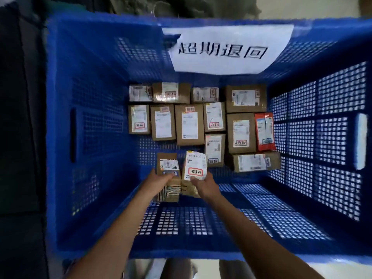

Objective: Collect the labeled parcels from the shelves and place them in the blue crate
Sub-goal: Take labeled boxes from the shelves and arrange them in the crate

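Parcels already lie label-up in tidy rows on the floor of the blue crate, filling its far and right-hand part. Two more are held low inside it, near the front wall.

At the left, the crate wall has a handle slot, and the floor beside it is bare mesh. Next comes the left hand, its fingers wrapped round the near end of a brown box with a barcode label facing up. Close beside it, touching or almost so, the right hand grips a white-labelled box in the same way, thumb on the face next to a red-edged sticker. Both boxes are tilted, their far ends over the bare gap in front of the rows. A paper sign hangs on the far wall. Further right, a red pouch lies between a box and the right wall.

The boxes look like small, stiff cardboard, probably light enough for one hand each. Their tape and glossy labels may be slick, so a hold across the side edges should be surer than one on the label. The pouch is likely soft and better lifted from under its middle.
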`<state>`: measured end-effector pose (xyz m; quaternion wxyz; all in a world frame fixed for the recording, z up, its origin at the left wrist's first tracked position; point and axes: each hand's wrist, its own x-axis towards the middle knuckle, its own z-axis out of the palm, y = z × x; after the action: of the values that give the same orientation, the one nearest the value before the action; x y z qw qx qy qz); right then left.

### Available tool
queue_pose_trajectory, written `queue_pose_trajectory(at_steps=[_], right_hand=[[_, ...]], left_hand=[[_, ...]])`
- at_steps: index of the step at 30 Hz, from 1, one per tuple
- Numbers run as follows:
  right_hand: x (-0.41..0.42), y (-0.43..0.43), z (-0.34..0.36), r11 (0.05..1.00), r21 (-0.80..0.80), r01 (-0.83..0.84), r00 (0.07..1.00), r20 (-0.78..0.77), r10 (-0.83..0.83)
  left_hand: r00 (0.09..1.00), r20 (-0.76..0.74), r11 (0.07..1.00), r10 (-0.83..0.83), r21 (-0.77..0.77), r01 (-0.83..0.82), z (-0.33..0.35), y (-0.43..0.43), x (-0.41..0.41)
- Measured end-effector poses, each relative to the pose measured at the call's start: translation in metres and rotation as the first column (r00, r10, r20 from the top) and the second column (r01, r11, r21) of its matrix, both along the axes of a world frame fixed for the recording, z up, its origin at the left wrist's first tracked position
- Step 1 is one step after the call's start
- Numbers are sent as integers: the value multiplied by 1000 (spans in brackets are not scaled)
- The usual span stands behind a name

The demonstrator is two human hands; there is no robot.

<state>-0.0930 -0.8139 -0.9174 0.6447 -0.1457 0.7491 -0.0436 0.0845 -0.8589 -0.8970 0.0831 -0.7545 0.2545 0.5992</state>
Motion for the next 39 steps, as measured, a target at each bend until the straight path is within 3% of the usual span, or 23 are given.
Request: queue_pose_trajectory(at_steps=[4,8,17,25,32,35,39], right_hand=[[16,8,-75,997,70,-32,999,26,30],[41,11,-119,996,30,-84,988,131,80],[117,-16,-156,981,-94,-172,964,189,187],[141,-27,-189,980,-123,-156,977,127,171],[145,-23,-203,979,-136,-152,980,109,167],[148,-26,-211,971,-159,-178,977,90,193],[150,-32,-221,969,-143,-202,973,86,215]], left_hand=[[999,9,999,39,24,-40,-61,3,9],[996,21,996,85,34,-86,-103,12,39],[921,94,922,378,-126,-365,-141,11,108],[927,81,909,366,-245,-337,-179,-6,128],[949,117,934,294,-247,-259,-204,-1,134],[961,163,946,222,-276,-172,-219,0,133],[941,337,968,19,-241,67,-232,0,133]])
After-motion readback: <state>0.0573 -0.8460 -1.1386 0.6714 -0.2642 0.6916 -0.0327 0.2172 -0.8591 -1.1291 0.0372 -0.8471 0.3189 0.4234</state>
